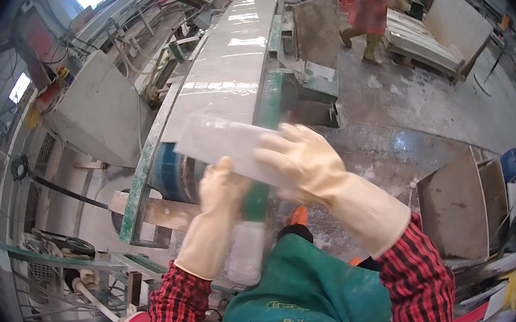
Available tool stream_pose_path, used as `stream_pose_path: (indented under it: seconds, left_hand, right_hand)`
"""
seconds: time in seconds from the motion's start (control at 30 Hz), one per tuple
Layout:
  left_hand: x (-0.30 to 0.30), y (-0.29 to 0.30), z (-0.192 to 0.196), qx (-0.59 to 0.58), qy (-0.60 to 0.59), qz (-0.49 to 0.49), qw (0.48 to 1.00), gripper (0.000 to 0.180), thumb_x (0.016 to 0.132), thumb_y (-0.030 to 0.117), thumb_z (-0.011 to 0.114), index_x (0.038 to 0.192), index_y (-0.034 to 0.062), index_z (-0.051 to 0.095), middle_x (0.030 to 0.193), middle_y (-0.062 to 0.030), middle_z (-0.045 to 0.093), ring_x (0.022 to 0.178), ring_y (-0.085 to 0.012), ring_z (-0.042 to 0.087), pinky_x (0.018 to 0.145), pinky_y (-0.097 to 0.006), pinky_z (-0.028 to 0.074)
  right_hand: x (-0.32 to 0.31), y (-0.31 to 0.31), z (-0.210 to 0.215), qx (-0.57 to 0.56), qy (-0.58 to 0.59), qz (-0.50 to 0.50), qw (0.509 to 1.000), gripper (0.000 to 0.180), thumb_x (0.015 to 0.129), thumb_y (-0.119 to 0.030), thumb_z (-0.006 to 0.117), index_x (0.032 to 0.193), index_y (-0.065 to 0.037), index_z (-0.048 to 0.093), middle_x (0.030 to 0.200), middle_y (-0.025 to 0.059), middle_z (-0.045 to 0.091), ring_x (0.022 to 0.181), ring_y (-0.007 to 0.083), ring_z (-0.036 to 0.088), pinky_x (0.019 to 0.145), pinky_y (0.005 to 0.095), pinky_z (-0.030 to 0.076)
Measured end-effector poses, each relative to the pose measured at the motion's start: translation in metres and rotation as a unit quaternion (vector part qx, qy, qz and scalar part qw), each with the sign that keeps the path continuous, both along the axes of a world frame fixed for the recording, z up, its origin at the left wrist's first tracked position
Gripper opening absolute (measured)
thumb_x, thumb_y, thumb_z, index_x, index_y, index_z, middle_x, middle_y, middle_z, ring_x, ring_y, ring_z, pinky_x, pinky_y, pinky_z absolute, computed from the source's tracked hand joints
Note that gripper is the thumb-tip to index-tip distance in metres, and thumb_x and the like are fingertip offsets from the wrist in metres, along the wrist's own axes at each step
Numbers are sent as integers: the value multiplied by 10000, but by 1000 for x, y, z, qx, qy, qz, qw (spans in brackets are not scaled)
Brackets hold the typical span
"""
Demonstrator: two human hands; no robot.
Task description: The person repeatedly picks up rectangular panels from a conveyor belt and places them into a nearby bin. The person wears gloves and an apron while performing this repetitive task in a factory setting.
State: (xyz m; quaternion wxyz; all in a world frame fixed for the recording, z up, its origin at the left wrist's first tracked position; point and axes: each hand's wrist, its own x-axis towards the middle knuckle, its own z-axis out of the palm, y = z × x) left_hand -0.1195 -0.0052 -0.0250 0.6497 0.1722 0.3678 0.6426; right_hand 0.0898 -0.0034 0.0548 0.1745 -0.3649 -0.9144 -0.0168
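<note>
I hold a pale stone slab piece at the near end of a long machine bed. My left hand, in a cream rubber glove, grips the slab's near edge from below. My right hand, also gloved, lies flat on the slab's right end with its fingers spread over the top. The slab sits against the end of a long glossy white stone strip that runs away from me on the green-framed conveyor. I wear red checked sleeves and a green apron.
A blue roller drum sits under the conveyor's end. Grey slabs lean at the right. Another person in pink stands far off by stacked white slabs on a pallet. The concrete floor is wet.
</note>
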Motion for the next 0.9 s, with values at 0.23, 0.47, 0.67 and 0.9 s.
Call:
stream_pose_path:
  seconds: [0.23,0.47,0.67,0.9]
  left_hand:
    - [-102,37,-50,-62,-8,135,989,327,1024,21,485,1344,7,418,1314,-231,543,1176,-396,620,960,-647,575]
    - [-116,54,-82,-118,4,155,981,393,1043,19,447,1428,32,370,1421,-221,487,1278,-411,556,1042,-649,514]
    - [-123,66,-96,-111,-9,150,982,392,1017,-5,485,1393,37,380,1373,-202,504,1226,-410,583,1003,-687,518]
    - [-125,75,-102,-135,-14,169,976,377,1001,-27,500,1358,25,390,1276,-181,530,1188,-390,597,995,-702,514]
  right_hand:
    - [34,16,-12,-34,-14,-69,997,687,729,-331,845,1319,-116,565,1347,140,579,1267,357,540,1130,448,405]
    - [197,-66,-57,-97,-33,-291,951,650,748,-248,833,1329,-82,594,1388,185,588,1357,367,504,1134,451,418]
    - [318,-185,-102,-126,93,-464,872,633,788,-177,784,1371,-27,590,1418,209,580,1354,362,522,1149,414,396]
    - [357,-294,-134,-157,151,-571,791,626,810,-85,756,1399,6,564,1438,213,566,1378,329,506,1164,389,371]
